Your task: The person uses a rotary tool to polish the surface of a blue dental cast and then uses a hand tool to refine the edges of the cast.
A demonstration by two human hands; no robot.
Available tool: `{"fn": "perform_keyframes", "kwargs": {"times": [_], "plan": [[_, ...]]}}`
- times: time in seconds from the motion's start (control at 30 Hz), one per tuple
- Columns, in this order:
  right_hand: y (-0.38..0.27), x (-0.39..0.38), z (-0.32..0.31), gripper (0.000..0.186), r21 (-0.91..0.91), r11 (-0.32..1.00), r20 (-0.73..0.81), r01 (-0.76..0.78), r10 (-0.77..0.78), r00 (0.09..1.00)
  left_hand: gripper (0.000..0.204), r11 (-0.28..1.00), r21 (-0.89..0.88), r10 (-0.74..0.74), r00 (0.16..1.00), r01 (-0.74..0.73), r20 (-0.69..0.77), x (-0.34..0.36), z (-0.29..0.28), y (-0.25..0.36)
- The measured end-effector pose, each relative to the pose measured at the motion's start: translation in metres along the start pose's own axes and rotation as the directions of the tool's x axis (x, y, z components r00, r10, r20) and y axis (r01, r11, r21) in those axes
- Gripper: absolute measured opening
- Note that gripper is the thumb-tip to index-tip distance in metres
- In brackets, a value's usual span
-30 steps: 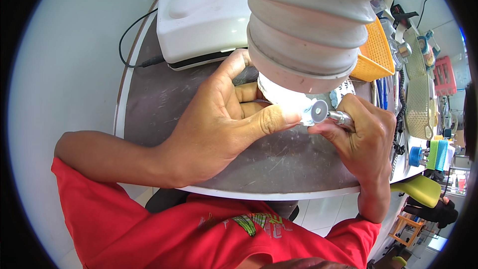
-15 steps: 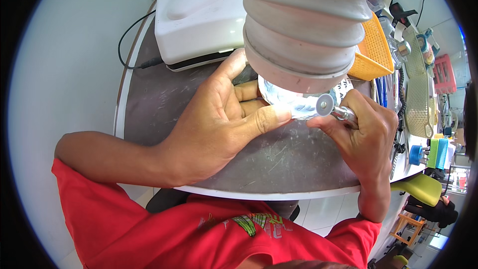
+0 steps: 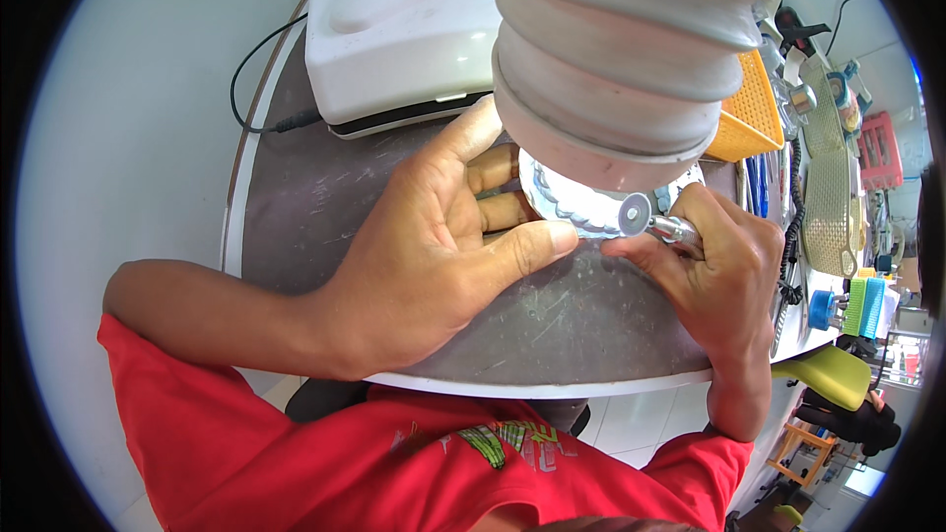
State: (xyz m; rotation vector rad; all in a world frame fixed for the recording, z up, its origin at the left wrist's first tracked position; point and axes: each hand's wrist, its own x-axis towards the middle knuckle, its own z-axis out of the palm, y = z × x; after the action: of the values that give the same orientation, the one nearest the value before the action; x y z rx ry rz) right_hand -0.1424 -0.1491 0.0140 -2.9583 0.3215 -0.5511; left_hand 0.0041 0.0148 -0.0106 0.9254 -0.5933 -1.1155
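Observation:
My left hand (image 3: 424, 256) is closed around a pale dental cast (image 3: 572, 204) with a row of moulded teeth, its thumb on the near edge and fingers behind. My right hand (image 3: 719, 276) grips a silver rotary handpiece (image 3: 678, 232) that carries a small round grey disc (image 3: 634, 215) at the cast's right side. A large white corrugated suction hose (image 3: 616, 59) hangs just over the cast and hides its far part. A partly hidden white object with dark markings sits behind the disc.
A white machine (image 3: 399, 34) with a black cable stands behind. To the right are an orange basket (image 3: 751, 103), perforated trays (image 3: 826, 217), a coiled cord, brushes (image 3: 867, 305) and a lime chair (image 3: 828, 374). A person (image 3: 847, 419) in dark clothing is at the far right.
The hose has shifted slightly right in view. The cast's teeth show more plainly and the glare at my left thumb is less. Both hands have moved only slightly.

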Motion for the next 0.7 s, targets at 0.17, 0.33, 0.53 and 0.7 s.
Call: {"fn": "perform_keyframes", "kwargs": {"times": [0.17,0.33,0.53,0.7], "plan": [[-0.0010,0.0010,-0.0004,0.051,-0.011,1.000,0.016,-0.006,0.006,1.000,0.057,0.999,-0.004,0.033,0.999,-0.033,-0.010,-0.0008,0.0010,-0.0011],[-0.0012,0.0018,-0.0004,0.051,-0.014,1.000,0.011,0.000,0.000,1.000,0.058,0.999,0.005,0.039,0.999,-0.039,-0.008,-0.0004,0.0005,-0.0016],[-0.0023,0.0017,-0.0004,0.052,-0.003,1.000,0.011,0.000,0.000,1.000,0.056,0.999,0.031,0.042,0.999,-0.042,-0.001,-0.0004,0.0004,-0.0022],[-0.0031,0.0010,-0.0010,0.051,0.014,1.000,0.013,-0.010,0.010,1.000,0.056,0.997,0.061,0.048,0.999,-0.049,0.020,0.0001,-0.0012,-0.0024]]}}
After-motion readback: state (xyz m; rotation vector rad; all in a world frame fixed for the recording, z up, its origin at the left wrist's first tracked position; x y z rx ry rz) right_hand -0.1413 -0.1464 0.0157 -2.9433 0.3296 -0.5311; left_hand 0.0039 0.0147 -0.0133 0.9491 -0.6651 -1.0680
